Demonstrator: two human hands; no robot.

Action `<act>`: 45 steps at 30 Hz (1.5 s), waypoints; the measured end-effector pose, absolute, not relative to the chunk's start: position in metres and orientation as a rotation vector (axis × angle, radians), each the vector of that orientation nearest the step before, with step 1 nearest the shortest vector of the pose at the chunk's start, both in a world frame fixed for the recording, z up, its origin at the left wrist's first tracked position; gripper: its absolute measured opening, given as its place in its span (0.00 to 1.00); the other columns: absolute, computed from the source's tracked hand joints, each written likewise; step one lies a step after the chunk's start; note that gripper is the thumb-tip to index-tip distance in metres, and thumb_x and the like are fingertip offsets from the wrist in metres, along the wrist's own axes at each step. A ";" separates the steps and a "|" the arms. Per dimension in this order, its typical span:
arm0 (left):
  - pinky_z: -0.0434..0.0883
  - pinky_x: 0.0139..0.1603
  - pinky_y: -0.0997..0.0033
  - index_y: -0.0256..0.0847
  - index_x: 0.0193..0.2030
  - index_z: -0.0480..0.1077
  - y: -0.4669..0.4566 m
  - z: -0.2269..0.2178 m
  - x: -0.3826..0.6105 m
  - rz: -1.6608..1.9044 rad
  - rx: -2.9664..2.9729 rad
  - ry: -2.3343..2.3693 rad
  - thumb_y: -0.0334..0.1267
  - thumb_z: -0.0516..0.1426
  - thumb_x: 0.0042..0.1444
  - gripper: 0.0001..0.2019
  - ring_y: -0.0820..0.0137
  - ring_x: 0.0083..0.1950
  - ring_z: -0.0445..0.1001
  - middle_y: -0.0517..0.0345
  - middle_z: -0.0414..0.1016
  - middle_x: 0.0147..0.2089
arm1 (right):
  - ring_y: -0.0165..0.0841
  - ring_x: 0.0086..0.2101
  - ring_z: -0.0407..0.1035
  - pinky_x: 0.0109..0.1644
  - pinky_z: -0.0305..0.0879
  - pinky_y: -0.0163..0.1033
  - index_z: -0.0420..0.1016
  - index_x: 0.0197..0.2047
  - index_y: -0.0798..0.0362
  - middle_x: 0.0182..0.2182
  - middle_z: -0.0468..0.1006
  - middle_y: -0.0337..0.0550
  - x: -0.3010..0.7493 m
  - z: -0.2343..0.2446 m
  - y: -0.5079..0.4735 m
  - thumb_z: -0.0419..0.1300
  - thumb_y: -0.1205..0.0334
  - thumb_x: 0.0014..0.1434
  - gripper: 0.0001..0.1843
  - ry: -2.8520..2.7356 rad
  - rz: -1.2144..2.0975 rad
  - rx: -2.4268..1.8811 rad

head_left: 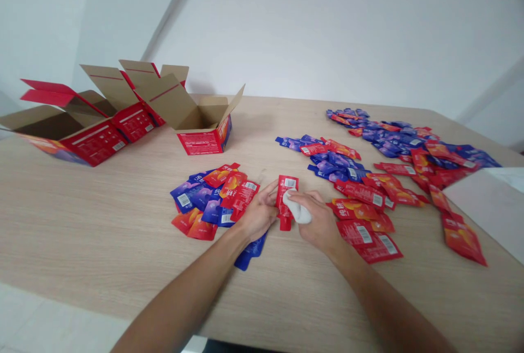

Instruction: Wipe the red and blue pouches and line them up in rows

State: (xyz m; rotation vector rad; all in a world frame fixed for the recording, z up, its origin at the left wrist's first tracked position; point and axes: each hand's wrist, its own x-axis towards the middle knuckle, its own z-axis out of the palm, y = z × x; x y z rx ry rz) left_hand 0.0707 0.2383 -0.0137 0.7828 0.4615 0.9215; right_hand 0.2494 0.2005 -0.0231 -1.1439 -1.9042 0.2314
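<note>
Just below the center of the frame is a single red pouch (290, 183), barcode end toward the top and narrow neck pointing down, and the step in hand looks like a wipe-down. Left hand (260, 214) has its fingers closed on the pouch's left edge, while the right hand (321, 222) is curled around a wadded white cloth (300, 213) pressed against the printed face. Can't tell if the pouch is resting on anything or held slightly up. If it were me, I'd pinch just the edge like that so most of the face stays free, back it with the fingers so it doesn't buckle, and go easy on the pressure since it looks soft. Long strokes from barcode to neck, then get the seams and flip it, and I'd refold the cloth once a patch looks grubby. Watch the left wrist too: a blue pouch (248, 255) sits right under it, beside the mixed pile (241, 197) left of center, so a sloppy elbow could scatter stuff. The bigger spread of pouches (357, 233) fills the right side on the wooden table (102, 222), with open cartons (200, 142) at upper left.
</note>
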 end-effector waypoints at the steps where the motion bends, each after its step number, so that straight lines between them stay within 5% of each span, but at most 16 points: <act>1: 0.68 0.32 0.77 0.48 0.70 0.60 0.240 -0.014 0.070 0.945 0.773 0.471 0.15 0.56 0.35 0.50 0.69 0.39 0.78 0.47 0.76 0.58 | 0.41 0.48 0.71 0.49 0.73 0.46 0.76 0.53 0.45 0.49 0.81 0.42 0.249 -0.022 0.199 0.56 0.82 0.44 0.35 -1.932 0.278 -1.128; 11: 0.66 0.28 0.78 0.52 0.72 0.54 0.241 -0.015 0.072 1.023 0.714 0.564 0.16 0.55 0.35 0.54 0.74 0.32 0.74 0.51 0.77 0.55 | 0.40 0.43 0.70 0.43 0.71 0.44 0.76 0.50 0.45 0.46 0.82 0.40 0.246 -0.021 0.197 0.57 0.82 0.38 0.36 -2.083 0.402 -1.014; 19: 0.67 0.35 0.75 0.46 0.68 0.64 0.228 -0.019 0.084 0.785 0.864 0.451 0.15 0.54 0.33 0.50 0.69 0.37 0.76 0.49 0.80 0.51 | 0.43 0.50 0.69 0.52 0.70 0.49 0.74 0.54 0.46 0.52 0.79 0.44 0.253 -0.026 0.206 0.59 0.78 0.49 0.30 -1.856 0.194 -1.170; 26: 0.65 0.30 0.78 0.48 0.66 0.65 0.239 -0.016 0.074 0.998 0.803 0.568 0.17 0.53 0.30 0.49 0.71 0.37 0.76 0.52 0.79 0.53 | 0.41 0.45 0.71 0.46 0.72 0.44 0.74 0.53 0.46 0.46 0.81 0.41 0.236 -0.028 0.194 0.56 0.83 0.40 0.37 -1.994 0.392 -1.061; 34: 0.70 0.31 0.73 0.37 0.44 0.72 0.247 -0.007 0.071 1.105 0.594 0.735 0.34 0.62 0.50 0.13 0.72 0.30 0.73 0.56 0.76 0.34 | 0.41 0.49 0.72 0.53 0.71 0.47 0.74 0.55 0.46 0.49 0.80 0.44 0.241 -0.021 0.194 0.57 0.79 0.47 0.32 -1.729 0.252 -1.191; 41: 0.65 0.28 0.78 0.45 0.56 0.66 0.239 -0.017 0.080 1.105 0.645 0.749 0.36 0.65 0.51 0.25 0.75 0.28 0.71 0.65 0.73 0.31 | 0.41 0.52 0.71 0.55 0.71 0.48 0.71 0.58 0.44 0.53 0.78 0.44 0.233 -0.026 0.190 0.59 0.76 0.53 0.31 -1.792 0.384 -1.043; 45: 0.68 0.36 0.77 0.40 0.50 0.72 0.235 -0.016 0.085 1.051 0.625 0.612 0.38 0.63 0.56 0.15 0.75 0.33 0.73 0.61 0.76 0.35 | 0.41 0.53 0.70 0.56 0.71 0.49 0.70 0.59 0.44 0.54 0.78 0.45 0.232 -0.029 0.191 0.58 0.78 0.52 0.33 -1.795 0.356 -1.062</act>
